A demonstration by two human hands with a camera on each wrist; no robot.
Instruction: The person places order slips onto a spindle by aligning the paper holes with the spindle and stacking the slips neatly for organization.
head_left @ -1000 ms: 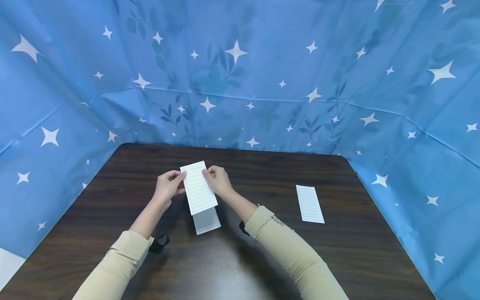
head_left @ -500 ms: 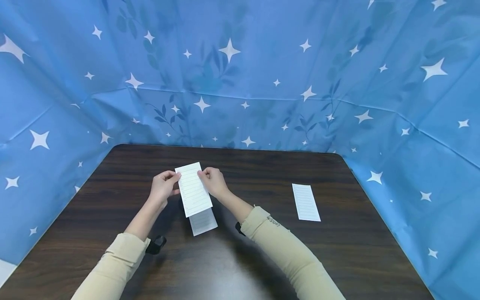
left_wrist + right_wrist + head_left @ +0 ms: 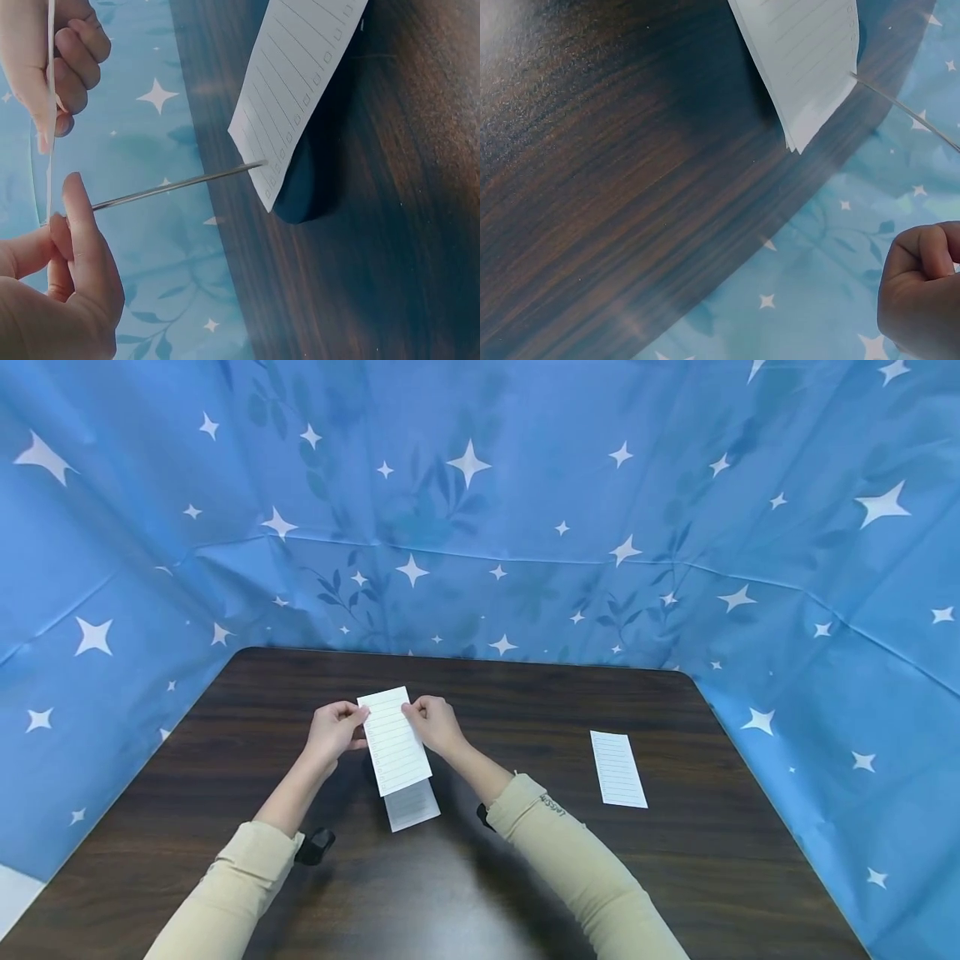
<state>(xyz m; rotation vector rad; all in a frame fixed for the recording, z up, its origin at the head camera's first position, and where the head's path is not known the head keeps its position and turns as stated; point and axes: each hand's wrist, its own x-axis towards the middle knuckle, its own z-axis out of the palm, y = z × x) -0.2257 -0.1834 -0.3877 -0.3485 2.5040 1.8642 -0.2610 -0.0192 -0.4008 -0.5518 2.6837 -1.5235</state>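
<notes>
Both hands hold a white lined paper slip [image 3: 395, 747] near its upper end in the head view. My left hand [image 3: 333, 733] pinches the left edge, my right hand [image 3: 437, 725] the right edge. Below it, several more lined slips [image 3: 292, 90] lie over a black base [image 3: 298, 202]. A thin metal spike [image 3: 180, 184] rises from these slips toward the held slip, which appears edge-on in the left wrist view. The spike's far end disappears behind the left fingers; whether it touches the held slip I cannot tell. The right wrist view also has the spike [image 3: 907, 109].
Another lined slip [image 3: 619, 768] lies alone on the right side of the dark wooden table [image 3: 525, 710]. A blue curtain with white stars [image 3: 525, 485] hangs behind the table. Dark bands sit at both wrists.
The head view shifts slightly sideways and back. Both hands keep their grip on the slip, which sits slightly lower than a second ago. The lone slip stays in place.
</notes>
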